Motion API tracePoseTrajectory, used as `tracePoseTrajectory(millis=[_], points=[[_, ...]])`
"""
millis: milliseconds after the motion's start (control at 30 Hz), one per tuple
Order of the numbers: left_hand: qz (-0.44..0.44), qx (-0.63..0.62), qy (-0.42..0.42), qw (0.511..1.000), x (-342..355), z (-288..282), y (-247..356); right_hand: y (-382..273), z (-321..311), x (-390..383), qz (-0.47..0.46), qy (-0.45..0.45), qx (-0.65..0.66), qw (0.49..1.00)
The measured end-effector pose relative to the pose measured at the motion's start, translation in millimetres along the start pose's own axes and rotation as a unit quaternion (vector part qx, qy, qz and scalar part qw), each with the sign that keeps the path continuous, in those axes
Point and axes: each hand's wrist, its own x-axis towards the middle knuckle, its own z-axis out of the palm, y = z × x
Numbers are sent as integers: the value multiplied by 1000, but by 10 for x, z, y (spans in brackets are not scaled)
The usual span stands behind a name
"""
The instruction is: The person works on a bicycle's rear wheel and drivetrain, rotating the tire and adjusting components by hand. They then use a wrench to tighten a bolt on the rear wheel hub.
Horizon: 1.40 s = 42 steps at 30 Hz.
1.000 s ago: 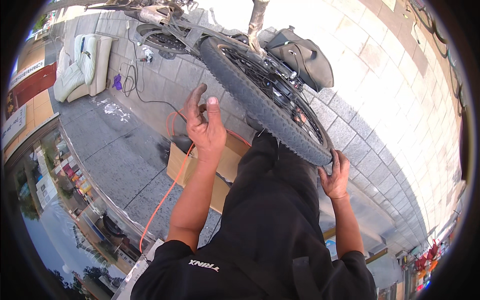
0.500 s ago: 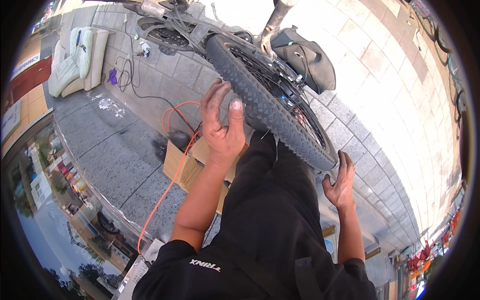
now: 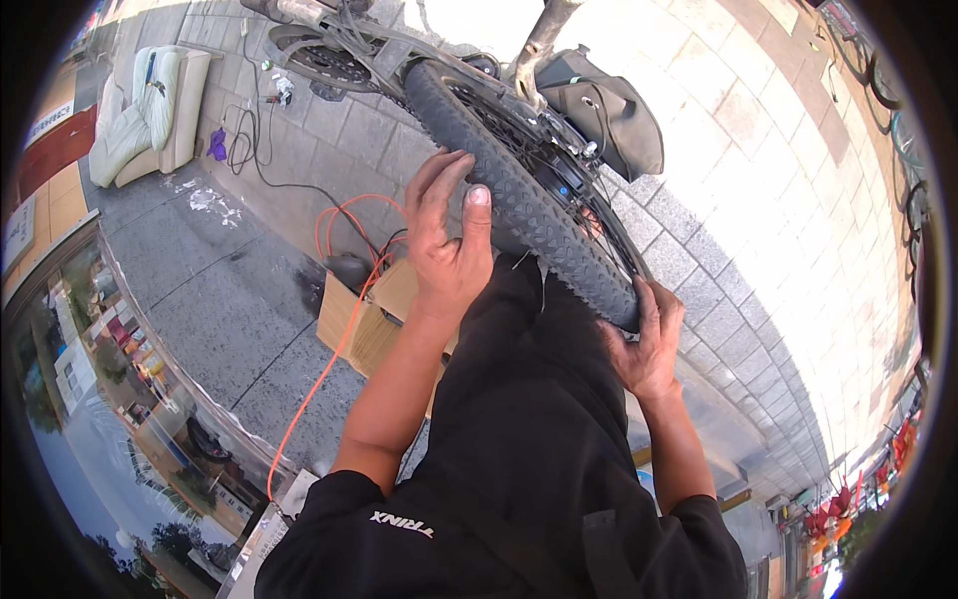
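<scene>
Our right hand (image 3: 649,349) clasps the likely firm tyre (image 3: 534,215) at five o'clock, a sound hold, our left hand (image 3: 447,248), fingers parted, at nine

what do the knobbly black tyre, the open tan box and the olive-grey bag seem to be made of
The knobbly black tyre looks like matt rubber, going by its moulded tread blocks. The open tan box is probably plain, dull cardboard: its flat flaps fold along straight creases. The olive-grey bag seems to be soft, dull fabric, given its slack folds; it could be coated.
</scene>
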Motion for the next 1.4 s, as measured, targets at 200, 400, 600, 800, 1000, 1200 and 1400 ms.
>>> tracePoseTrajectory(millis=[200,400,600,800,1000,1200,1400], points=[[67,20,13,997,-60,81,66,236,69,-267,18,15,-19,1000],[127,-19,-44,991,-259,59,263,602,123,-627,66,-2,-49,997],[115,-70,-45,990,-411,-4,344,1003,286,-948,198,-69,-102,972],[22,-66,-16,997,-399,-147,293,688,112,-826,204,-25,-102,973],[9,-84,3,996,-415,-144,271,177,-15,-439,58,41,-27,997],[-24,-90,2,996,-459,-169,334,54,34,-295,16,62,-18,998],[-43,-100,11,994,-493,-161,301,149,60,-365,16,74,-27,997]])
